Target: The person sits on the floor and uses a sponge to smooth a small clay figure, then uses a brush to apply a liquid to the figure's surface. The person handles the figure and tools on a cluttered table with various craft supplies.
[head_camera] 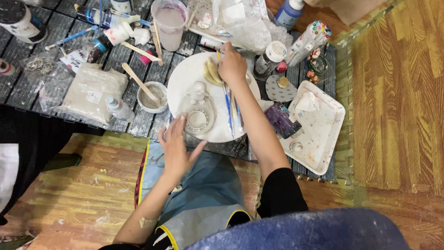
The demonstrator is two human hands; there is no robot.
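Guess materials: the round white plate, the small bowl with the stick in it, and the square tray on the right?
Round plate: looks like glazed ceramic or plastic, smooth, even white; can't tell which. Small bowl: likely plastic or ceramic, coated with matte grey-white paste; the stick looks like bare pale wood. Square tray: probably white plastic, rounded raised rim, flecked with paint.

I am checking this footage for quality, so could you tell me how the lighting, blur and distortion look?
Head view: soft, even light with faint shadows; the left hand and right hand look slightly soft; the round white plate is bright without hard glare; the floor boards bend toward the edge.
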